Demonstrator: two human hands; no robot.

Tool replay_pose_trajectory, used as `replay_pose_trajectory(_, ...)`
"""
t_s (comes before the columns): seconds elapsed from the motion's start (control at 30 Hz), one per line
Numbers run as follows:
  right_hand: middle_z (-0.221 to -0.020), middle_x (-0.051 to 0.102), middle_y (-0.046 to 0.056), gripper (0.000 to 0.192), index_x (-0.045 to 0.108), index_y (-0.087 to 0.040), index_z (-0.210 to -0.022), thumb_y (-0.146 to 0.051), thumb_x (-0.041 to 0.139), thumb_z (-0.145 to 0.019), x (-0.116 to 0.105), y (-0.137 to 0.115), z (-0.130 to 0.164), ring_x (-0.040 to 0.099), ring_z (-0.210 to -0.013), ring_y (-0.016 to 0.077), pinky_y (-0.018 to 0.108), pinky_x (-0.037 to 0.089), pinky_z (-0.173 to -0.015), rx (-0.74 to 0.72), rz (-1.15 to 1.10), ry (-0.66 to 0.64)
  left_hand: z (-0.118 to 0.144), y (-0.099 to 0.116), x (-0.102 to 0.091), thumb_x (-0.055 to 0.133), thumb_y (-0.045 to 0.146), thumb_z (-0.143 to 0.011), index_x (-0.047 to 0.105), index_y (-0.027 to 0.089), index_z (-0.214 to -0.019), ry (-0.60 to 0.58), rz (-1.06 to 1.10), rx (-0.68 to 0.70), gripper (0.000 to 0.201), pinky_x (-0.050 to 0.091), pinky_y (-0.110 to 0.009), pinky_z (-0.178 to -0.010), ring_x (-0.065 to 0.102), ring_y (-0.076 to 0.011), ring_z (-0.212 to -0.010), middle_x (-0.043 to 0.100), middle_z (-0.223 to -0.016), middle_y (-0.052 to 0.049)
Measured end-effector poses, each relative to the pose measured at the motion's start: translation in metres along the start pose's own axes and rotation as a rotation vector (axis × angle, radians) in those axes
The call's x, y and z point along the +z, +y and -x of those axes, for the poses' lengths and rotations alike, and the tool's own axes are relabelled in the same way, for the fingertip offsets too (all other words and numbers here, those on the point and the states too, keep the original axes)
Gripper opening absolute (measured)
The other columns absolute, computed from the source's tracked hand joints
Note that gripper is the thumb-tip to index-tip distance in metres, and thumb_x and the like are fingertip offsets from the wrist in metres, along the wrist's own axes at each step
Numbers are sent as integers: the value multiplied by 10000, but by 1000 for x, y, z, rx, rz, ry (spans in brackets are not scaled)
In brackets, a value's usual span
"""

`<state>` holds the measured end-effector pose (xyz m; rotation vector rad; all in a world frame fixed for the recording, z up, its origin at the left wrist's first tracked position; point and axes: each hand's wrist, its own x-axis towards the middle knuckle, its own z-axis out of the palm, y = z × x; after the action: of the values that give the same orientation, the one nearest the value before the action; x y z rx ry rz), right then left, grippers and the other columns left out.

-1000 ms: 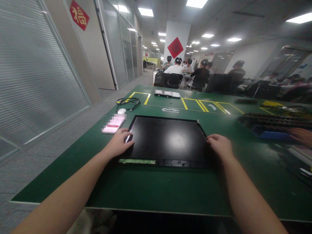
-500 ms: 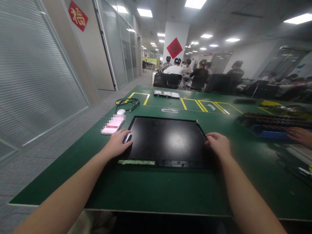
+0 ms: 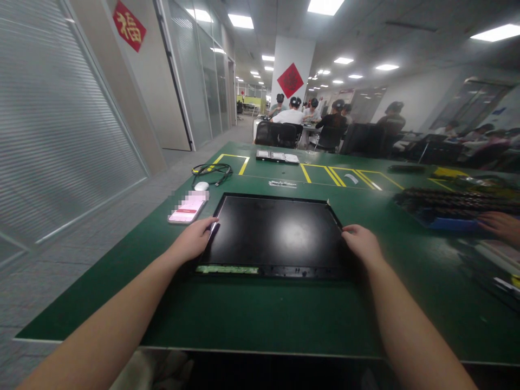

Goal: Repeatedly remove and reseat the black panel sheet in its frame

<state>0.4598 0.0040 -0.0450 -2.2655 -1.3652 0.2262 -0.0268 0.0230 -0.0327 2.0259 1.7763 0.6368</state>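
A black flat screen panel (image 3: 276, 233) lies face up on the green table (image 3: 260, 314) in front of me. A green strip of circuit board (image 3: 227, 269) runs along its near edge. My left hand (image 3: 193, 241) grips the panel's left edge, fingers curled over it. My right hand (image 3: 359, 244) holds the right edge near the far corner. Both forearms reach in from the bottom of the view.
A phone (image 3: 187, 209) with a pink screen, a white mouse (image 3: 201, 186) and a coiled black cable (image 3: 213, 171) lie left of the panel. Small boards (image 3: 278, 156) sit farther back. Another person's hand (image 3: 501, 226) rests by dark keyboards (image 3: 450, 203) at right. Seated people fill the background.
My left fingers have slid off the screen's face to its left edge. My right hand has shifted slightly nearer along the right edge. The panel has not moved.
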Motion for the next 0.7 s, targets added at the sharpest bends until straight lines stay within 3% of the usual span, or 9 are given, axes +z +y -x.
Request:
replay_pose_trajectory(0.27, -833, 747, 55, 301, 794, -211, -1045, -297, 606, -825, 5, 5, -3, 669, -756, 207, 305, 457, -677, 0, -44, -72, 4, 9, -5, 590, 205, -750, 741, 209, -1262, 121, 346, -119, 534, 517, -456, -1060, 682, -340, -1217, 758, -1298, -103)
replay_pose_trajectory(0.47, -830, 739, 48, 304, 787, -217, -1043, -308, 599, -822, 5, 6, -5, 657, -740, 206, 316, 458, -688, 14, -79, -95, 9, 31, -9, 633, 126, -736, 751, 214, -1192, 142, 819, -333, 479, 621, -308, -694, 769, -241, -850, 803, -1161, -66)
replay_pose_trajectory(0.7, -891, 751, 59, 314, 791, -220, -1046, -318, 596, -819, 3, 4, -3, 663, -778, 216, 324, 461, -706, 21, -61, -97, 12, 42, -8, 623, -9, -705, 765, 184, -992, 178, 983, -458, 374, 556, -225, -484, 696, -157, -550, 803, -841, -13)
